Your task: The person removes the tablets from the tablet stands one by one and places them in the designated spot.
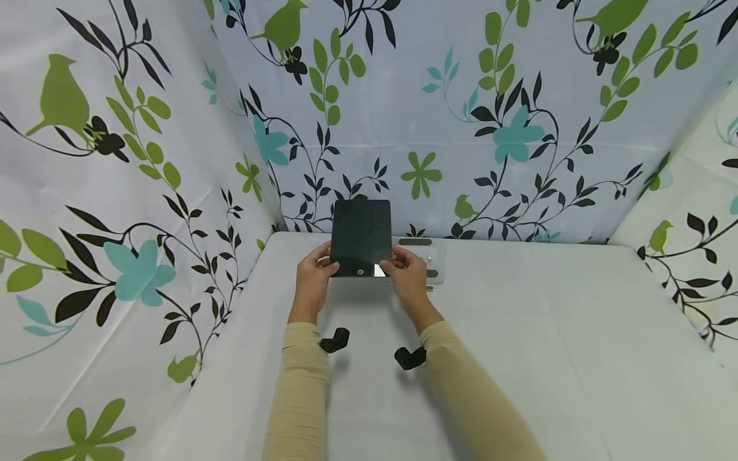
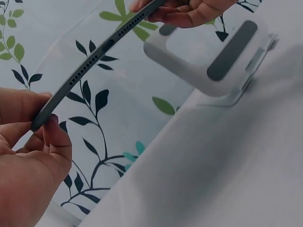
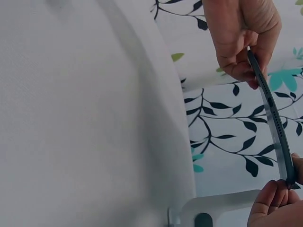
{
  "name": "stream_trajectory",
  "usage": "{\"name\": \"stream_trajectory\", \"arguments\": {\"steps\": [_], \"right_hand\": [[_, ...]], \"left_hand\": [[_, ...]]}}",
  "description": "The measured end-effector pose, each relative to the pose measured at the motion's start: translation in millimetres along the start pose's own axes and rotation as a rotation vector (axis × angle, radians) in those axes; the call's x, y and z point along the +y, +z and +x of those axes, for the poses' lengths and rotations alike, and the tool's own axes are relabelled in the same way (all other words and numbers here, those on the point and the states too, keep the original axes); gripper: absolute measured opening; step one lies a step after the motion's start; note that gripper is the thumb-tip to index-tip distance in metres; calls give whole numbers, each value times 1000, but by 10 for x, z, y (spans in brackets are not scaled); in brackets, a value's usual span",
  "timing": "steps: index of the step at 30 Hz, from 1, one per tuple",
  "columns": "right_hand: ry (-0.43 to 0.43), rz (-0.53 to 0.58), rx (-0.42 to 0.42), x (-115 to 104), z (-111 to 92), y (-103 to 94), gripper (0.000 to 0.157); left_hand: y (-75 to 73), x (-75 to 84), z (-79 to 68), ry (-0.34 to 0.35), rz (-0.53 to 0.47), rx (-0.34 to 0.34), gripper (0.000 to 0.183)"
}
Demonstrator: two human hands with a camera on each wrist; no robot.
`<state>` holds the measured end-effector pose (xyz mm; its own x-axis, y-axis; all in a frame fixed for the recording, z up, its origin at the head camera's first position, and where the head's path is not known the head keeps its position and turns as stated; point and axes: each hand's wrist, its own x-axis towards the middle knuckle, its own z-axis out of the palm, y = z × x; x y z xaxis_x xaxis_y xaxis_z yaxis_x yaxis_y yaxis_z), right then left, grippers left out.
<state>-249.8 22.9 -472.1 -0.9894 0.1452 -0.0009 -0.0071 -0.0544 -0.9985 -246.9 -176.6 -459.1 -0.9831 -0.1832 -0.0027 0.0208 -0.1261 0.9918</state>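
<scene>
Both hands hold a dark tablet (image 1: 361,234) up above the white table, its black screen side facing the head camera. My left hand (image 1: 312,278) pinches its lower left corner, thumb on the front and fingers behind. At the lower right corner my right hand (image 1: 408,276) grips it the same way. In the left wrist view, the tablet's thin edge (image 2: 90,63) shows a port between two rows of small holes. A pale stand (image 2: 189,71) with dark grey pads sits on the table behind my right hand, partly hidden by it in the head view.
The white-covered table (image 1: 519,346) stretches in front and to the right. Patterned curtains (image 1: 450,128) with leaves and birds rise behind it and on both sides. A small black wrist device (image 1: 335,340) sits by the left sleeve, another (image 1: 410,358) by the right.
</scene>
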Motion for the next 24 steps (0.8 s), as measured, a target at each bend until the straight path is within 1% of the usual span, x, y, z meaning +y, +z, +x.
{"name": "stream_trajectory", "arguments": {"steps": [5,9,15,19,24], "right_hand": [[32,-13,-16,77,-1,69,47],[61,-57,-36,168,-11,126,45],[116,-35,-83,289,-49,196,49],[145,-29,-112,370,-65,230,51],[175,-15,-139,474,-69,265,53]], "left_hand": [[-103,-78,12,-10,61,31,60],[-195,-155,16,-21,99,59,60],[-317,-249,29,-16,123,81,58],[-380,-315,49,-46,133,102,58],[-437,-405,64,-77,188,129,57]]}}
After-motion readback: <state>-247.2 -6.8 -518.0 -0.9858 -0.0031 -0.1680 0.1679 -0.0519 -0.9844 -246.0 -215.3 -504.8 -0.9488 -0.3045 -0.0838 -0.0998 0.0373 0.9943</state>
